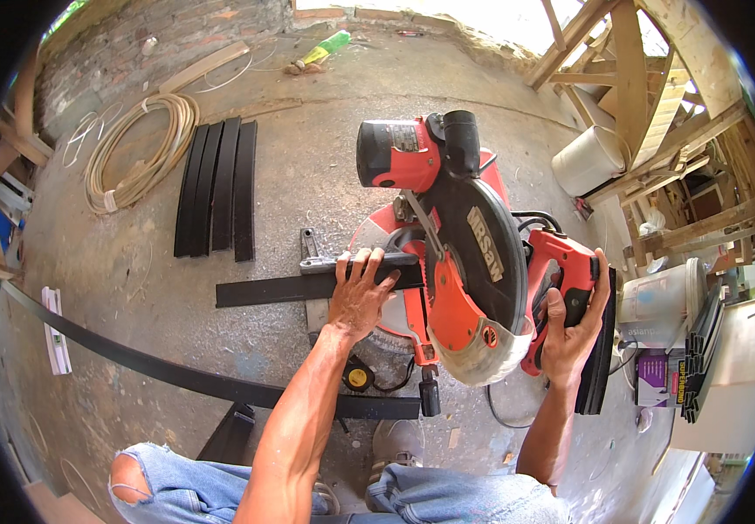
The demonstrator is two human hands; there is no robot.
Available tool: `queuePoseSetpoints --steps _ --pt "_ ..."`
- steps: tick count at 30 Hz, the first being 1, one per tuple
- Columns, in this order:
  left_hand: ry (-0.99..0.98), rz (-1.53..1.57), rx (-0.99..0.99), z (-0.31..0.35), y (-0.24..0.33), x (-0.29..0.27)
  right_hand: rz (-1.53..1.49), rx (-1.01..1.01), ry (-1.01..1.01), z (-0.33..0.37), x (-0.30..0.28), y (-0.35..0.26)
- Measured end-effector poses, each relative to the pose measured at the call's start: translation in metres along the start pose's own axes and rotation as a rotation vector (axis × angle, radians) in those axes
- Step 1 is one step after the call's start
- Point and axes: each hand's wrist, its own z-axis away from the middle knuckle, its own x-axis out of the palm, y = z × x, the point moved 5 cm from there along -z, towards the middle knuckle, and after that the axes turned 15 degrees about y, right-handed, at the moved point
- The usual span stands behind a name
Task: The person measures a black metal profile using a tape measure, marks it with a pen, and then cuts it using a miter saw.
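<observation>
A red and black miter saw stands on the concrete floor in front of me. A short black bar lies across its base, sticking out to the left. My left hand rests over this bar beside the saw's fence, fingers curled over it and pressing it down. At the saw's right side, my right hand is wrapped round the red and black handle. The orange and clear guard hangs between my hands. The blade's cutting edge is mostly hidden by the housing and guard.
Several cut black bars lie left, by a coiled hose. A long black strip runs across before my knees, near a tape measure and a spirit level. Buckets and wooden framing stand right.
</observation>
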Motion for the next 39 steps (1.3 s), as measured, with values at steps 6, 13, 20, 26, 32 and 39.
queuePoseSetpoints --steps 6,13,20,26,32,39 --pt "0.004 -0.022 0.009 0.001 0.0 0.002 -0.008 0.008 0.009 0.0 0.0 -0.001" --pt "-0.013 -0.05 0.024 0.0 0.001 0.002 0.003 -0.012 0.012 0.0 0.0 -0.002" --pt "-0.032 -0.075 0.031 0.0 0.001 0.004 0.002 -0.005 0.01 -0.001 0.0 -0.005" --pt "-0.036 -0.041 -0.005 0.0 0.0 0.002 0.007 -0.001 0.002 0.002 0.0 0.003" --pt "-0.052 -0.082 0.01 0.0 0.0 0.007 -0.014 -0.001 0.017 0.008 -0.001 0.007" --pt "-0.056 -0.087 0.028 -0.001 0.002 0.005 -0.026 0.003 0.018 0.008 -0.001 0.008"
